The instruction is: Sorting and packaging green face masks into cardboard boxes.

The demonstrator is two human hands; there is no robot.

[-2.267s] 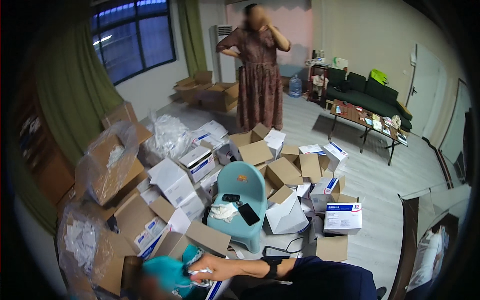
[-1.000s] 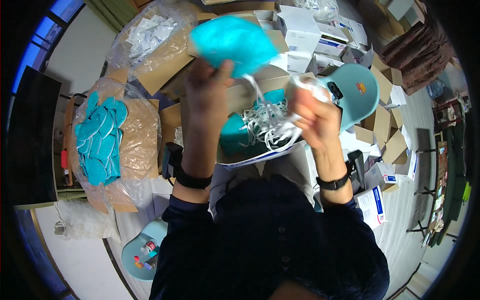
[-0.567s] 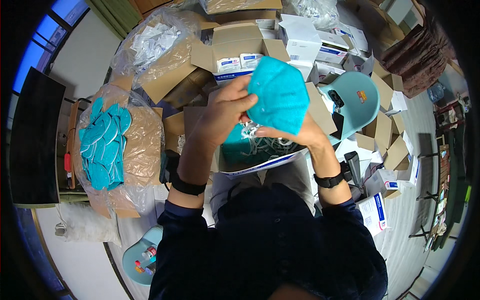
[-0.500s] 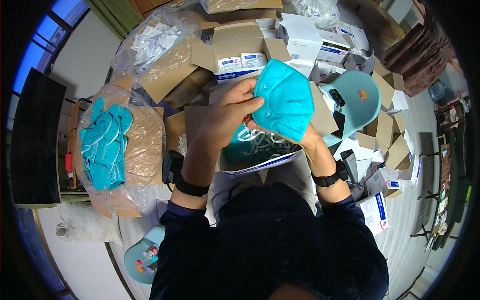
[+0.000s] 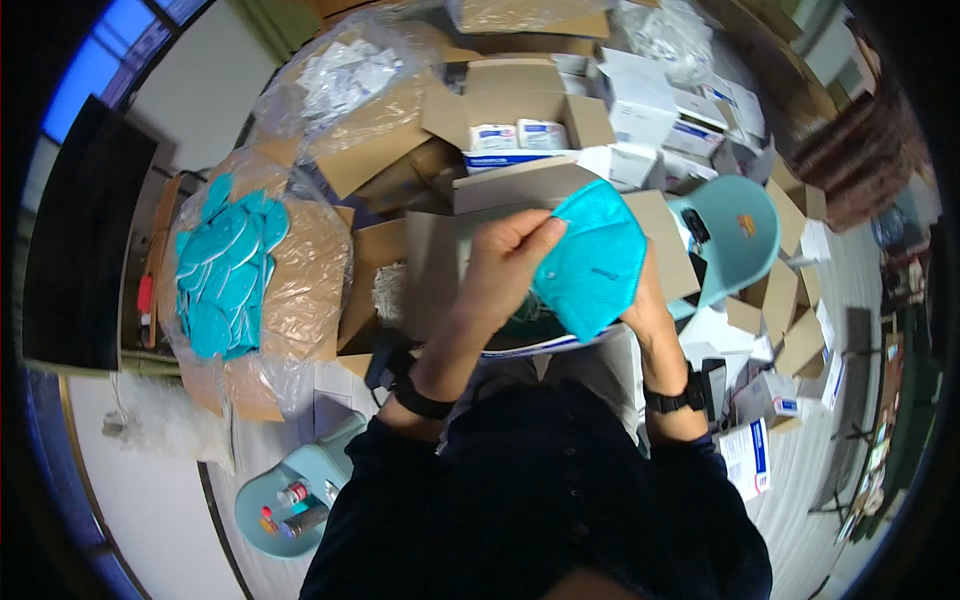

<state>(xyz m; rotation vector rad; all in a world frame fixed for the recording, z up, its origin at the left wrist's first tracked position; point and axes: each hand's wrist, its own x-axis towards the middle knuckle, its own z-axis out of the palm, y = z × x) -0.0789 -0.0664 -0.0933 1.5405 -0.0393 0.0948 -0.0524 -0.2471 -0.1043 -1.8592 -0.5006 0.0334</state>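
A teal folded face mask (image 5: 598, 262) is held up in front of me, tilted, its flat outer side showing. My left hand (image 5: 508, 262) pinches its upper left edge between thumb and fingers. My right hand (image 5: 648, 298) grips it from behind at the right edge, with most of the fingers hidden by the mask. Below both hands, an open cardboard box (image 5: 432, 265) rests at my lap; the mask and my left hand cover most of its inside.
To the left, a plastic-lined carton (image 5: 305, 270) bears a heap of teal masks (image 5: 228, 265). Ahead stands an open box (image 5: 515, 78) with white packs (image 5: 541, 134). Light-blue stools (image 5: 745, 255) (image 5: 262, 505) stand right and lower left. White boxes (image 5: 640, 95) crowd the far right.
My view has shifted, so the surroundings sit further right. Both hands have brought the mask lower and nearer to me, and it now covers more of the box's inside.
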